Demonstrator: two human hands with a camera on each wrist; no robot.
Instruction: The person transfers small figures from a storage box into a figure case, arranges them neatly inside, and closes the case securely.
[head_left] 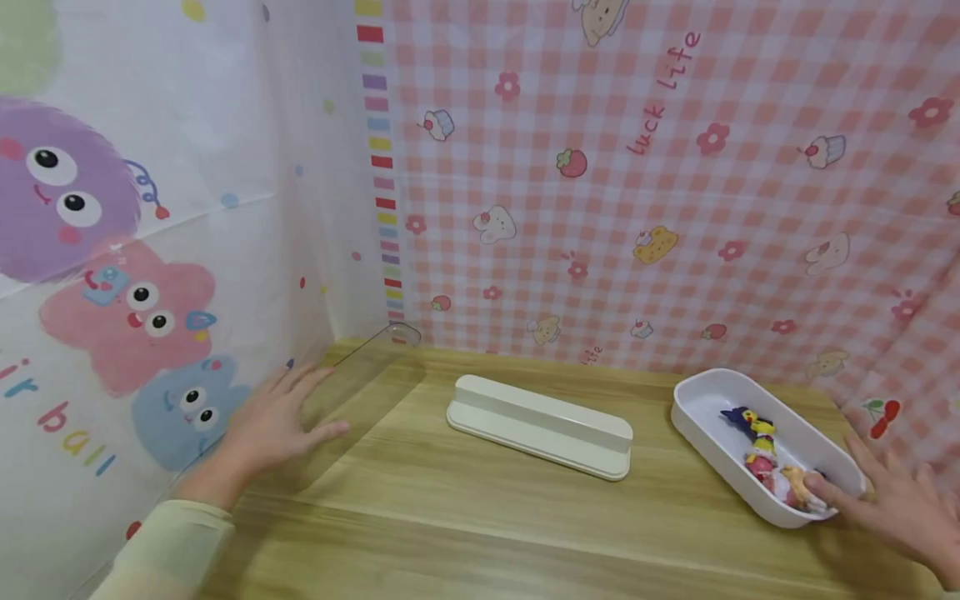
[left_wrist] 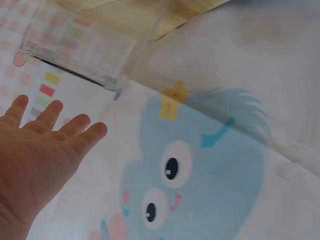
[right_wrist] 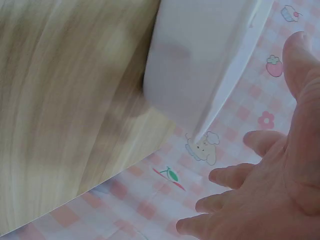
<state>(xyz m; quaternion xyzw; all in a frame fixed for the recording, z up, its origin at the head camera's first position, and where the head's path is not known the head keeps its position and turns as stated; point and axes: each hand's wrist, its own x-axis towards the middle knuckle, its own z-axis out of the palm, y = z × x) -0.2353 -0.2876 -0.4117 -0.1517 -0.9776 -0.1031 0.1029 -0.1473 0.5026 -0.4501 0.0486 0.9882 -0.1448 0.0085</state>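
Observation:
My left hand (head_left: 281,417) hovers flat with fingers spread beside a clear plastic cover (head_left: 360,367) that lies near the left cloth wall; in the left wrist view the left hand (left_wrist: 45,150) shows an open palm below the clear cover (left_wrist: 75,70). My right hand (head_left: 892,500) lies with straight fingers at the near end of a white oblong tray (head_left: 705,400) holding several small toy figures (head_left: 765,467). The right wrist view shows the tray (right_wrist: 200,65) from outside, beside the right hand (right_wrist: 270,190). A white oblong base (head_left: 540,425) lies mid-table between the hands.
A wooden table (head_left: 450,517) is bounded by a pink checked cloth (head_left: 675,167) at the back and right, and a white cartoon-print cloth (head_left: 112,250) on the left.

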